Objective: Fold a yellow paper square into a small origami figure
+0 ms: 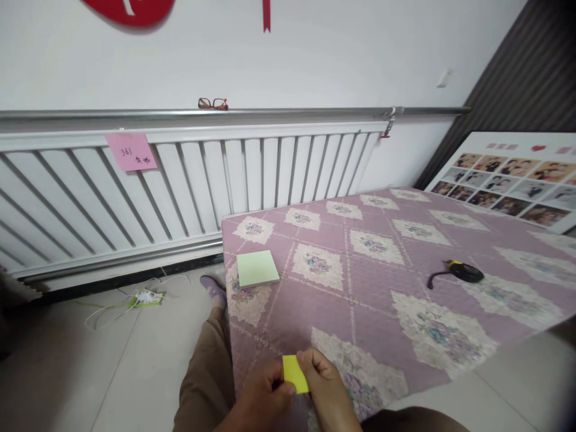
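Note:
A small yellow paper square (pixel 294 374) is held between both hands, low in the view, over the near left part of the floral cloth surface (pixel 333 300). My left hand (pixel 265 390) pinches its left edge, the thumb on the lower left corner. My right hand (pixel 326 384) has closed on its right side, with fingers curled over the upper right corner. Farther up and to the left, a pale green square pad (pixel 258 268) lies flat near the cloth's left edge, apart from both hands.
A black object with a cord (pixel 465 272) lies on the cloth at right. Behind stand a white radiator (pixel 261 171) with a pink note (pixel 131 152) and glasses (pixel 213 104) on the pipe. A photo board (pixel 517 174) leans at right; a power strip (pixel 147 299) is on the floor.

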`<state>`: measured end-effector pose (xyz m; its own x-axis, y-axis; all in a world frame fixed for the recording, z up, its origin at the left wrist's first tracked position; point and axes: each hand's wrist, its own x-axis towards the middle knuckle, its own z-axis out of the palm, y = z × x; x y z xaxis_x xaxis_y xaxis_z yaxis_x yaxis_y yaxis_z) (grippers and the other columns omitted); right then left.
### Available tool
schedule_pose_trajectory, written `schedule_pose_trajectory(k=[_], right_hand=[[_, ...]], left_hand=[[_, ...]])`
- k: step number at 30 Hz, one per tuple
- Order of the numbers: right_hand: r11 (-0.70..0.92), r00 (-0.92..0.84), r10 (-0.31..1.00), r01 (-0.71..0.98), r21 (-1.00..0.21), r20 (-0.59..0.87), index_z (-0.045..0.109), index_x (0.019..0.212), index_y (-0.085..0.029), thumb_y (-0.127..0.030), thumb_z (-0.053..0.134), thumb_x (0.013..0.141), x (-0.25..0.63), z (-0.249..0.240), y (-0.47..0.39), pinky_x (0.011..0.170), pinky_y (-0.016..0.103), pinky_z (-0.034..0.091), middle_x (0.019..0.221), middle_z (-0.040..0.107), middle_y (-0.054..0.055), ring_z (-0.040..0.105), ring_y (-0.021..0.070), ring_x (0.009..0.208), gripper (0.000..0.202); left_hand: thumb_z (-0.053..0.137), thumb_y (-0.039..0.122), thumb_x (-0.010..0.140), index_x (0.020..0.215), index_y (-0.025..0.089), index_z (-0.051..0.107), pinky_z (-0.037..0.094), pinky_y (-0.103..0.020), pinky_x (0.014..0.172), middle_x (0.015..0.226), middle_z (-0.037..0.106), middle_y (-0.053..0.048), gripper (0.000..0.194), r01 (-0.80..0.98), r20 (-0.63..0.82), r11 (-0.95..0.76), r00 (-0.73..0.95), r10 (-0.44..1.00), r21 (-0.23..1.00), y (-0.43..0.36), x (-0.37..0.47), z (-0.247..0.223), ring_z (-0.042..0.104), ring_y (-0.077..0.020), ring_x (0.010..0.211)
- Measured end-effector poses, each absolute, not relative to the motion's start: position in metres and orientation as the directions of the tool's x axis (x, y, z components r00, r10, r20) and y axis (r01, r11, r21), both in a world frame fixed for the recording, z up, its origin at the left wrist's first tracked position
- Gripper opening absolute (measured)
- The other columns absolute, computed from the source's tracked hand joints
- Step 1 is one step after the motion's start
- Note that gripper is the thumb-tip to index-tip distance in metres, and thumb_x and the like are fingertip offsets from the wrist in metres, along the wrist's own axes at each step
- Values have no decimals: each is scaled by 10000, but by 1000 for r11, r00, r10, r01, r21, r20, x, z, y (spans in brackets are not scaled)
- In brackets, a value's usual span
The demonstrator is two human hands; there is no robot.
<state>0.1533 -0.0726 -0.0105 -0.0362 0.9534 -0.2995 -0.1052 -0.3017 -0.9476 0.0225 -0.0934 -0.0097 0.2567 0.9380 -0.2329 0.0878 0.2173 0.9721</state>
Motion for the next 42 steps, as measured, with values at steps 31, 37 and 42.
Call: schedule_pose_trajectory(k=[31,37,42], right_hand=[[-231,-134,966,-77,-970,-219,568,799,-204,-588,636,694,161,-4,-68,446,214,313,616,524,-40,463,113,512,404],[-145,-110,985,-87,-986,-135,477,726,-224,-412,656,721,163,0,-71,432,191,302,564,458,-77,441,93,492,259],[-209,-218,957,-72,-975,-189,451,740,-230,-386,638,724,169,9,-70,421,190,299,545,454,-88,434,89,464,245]], left_hand=[[658,404,673,882,147,574,295,-221,482,588,516,47,342,-91,-292,316,212,933,944,-82,27,-22,402,-75,467],[651,384,671,867,162,515,337,-222,482,630,543,37,326,-97,-265,289,203,943,952,-78,26,-12,451,-82,487],[580,237,732,1102,179,443,407,-237,575,722,551,32,399,-94,-128,150,209,969,984,-80,19,7,519,-112,621]])
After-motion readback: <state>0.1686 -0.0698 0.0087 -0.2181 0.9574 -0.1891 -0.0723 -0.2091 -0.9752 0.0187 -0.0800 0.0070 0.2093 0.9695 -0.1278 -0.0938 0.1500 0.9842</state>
